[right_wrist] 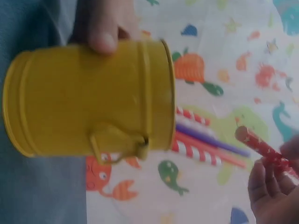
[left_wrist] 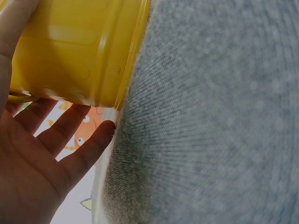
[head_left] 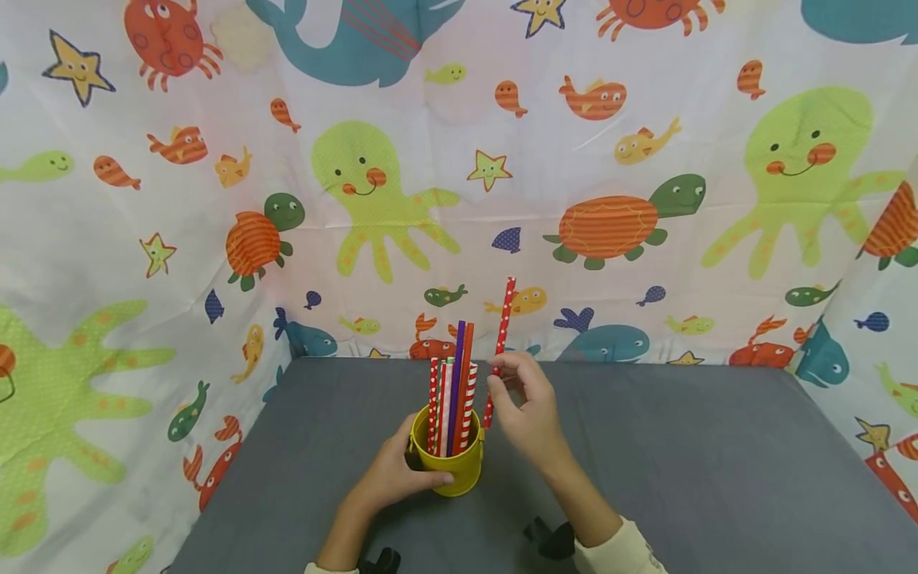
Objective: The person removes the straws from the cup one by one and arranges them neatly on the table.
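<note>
Yellow, the round metal bucket (head_left: 466,475) of multicoloured straws (head_left: 457,379) stood on the grey table (head_left: 681,462), gripped, likely for steadiness, by the left hand (head_left: 393,472); rightward, the right hand (head_left: 529,408) pinched a red starred straw (head_left: 505,319) mid-length.

Bare left hand (head_left: 393,473) and right hand (head_left: 529,405), cream sleeves on both sides. Left sleeve (head_left: 328,569) shows only a sliver of cuff; right sleeve (head_left: 613,552) shows more, with small dark marks near its outer edge, unreadable. Black hardware at each inner forearm: left unit (head_left: 387,560) small and stubby, right unit (head_left: 559,543) rounded with a blocky lug.
</note>
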Demonstrator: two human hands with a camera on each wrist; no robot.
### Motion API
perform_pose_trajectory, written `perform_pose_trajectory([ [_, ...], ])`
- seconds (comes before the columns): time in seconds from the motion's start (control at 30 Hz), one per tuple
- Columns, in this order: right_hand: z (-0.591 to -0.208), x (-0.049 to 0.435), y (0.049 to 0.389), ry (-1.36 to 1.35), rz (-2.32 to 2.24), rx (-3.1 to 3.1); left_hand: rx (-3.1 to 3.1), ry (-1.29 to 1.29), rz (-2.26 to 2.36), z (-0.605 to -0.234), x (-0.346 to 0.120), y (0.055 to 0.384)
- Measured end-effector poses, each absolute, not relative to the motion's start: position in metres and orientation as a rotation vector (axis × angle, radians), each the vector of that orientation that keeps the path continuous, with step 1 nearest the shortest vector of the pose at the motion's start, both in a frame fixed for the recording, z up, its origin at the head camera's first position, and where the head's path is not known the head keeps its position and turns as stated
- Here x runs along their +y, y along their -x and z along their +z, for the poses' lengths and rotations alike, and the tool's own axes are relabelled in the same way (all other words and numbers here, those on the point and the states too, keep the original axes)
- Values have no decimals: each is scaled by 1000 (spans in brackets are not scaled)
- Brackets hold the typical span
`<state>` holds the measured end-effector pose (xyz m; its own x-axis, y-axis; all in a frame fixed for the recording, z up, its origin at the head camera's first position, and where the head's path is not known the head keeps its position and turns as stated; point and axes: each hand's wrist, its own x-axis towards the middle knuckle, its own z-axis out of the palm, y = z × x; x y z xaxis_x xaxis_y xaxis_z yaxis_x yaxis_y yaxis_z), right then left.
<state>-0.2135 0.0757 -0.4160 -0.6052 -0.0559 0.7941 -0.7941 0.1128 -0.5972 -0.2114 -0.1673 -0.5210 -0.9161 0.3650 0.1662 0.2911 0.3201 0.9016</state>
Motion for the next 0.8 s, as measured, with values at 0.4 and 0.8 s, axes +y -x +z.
perform_pose_trajectory([
  [0.4,-427,103,229,-581,1496,-2030,2510,-568,1669,-521,-166,210],
  [0.8,-447,111,240,-312,1444,-2385,2513,-540,1662,-501,-162,201],
])
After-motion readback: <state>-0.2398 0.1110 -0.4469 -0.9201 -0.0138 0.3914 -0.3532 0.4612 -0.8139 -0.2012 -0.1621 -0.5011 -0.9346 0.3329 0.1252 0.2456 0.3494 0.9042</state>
